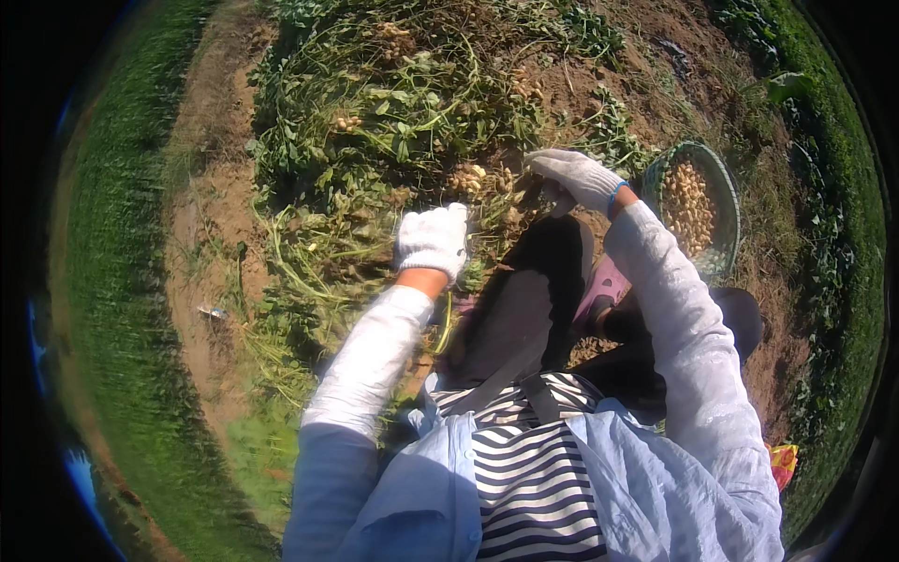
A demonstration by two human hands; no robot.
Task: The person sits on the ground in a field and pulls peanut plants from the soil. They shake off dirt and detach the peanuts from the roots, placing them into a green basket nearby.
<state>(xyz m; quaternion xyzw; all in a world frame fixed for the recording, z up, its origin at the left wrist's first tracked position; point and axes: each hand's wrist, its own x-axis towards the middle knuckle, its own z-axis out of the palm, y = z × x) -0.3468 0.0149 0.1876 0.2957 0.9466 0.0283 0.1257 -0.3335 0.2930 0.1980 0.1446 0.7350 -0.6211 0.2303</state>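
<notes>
My left hand (432, 240), in a white knit glove, is closed in a fist over uprooted peanut plants (337, 246), apparently gripping their stems. The fingers' undersides are hidden. A cluster of peanut pods (467, 179) lies just beyond it, among leaves and roots. To the right, my right hand (572, 179), in a matching glove with a blue cuff edge, is bent over the plants near my knee. Its thumb and fingers curve towards each other; whether anything sits between them is not clear. Beside my right forearm stands a green basket (734, 211) partly filled with picked peanuts (688, 204).
A large heap of peanut plants (393, 91) spreads ahead, with more pods showing. Bare soil (211, 232) runs along the left, bordered by green crop rows (119, 281). My pink shoe (604, 284) is near the basket. A red and yellow packet (782, 464) lies at lower right.
</notes>
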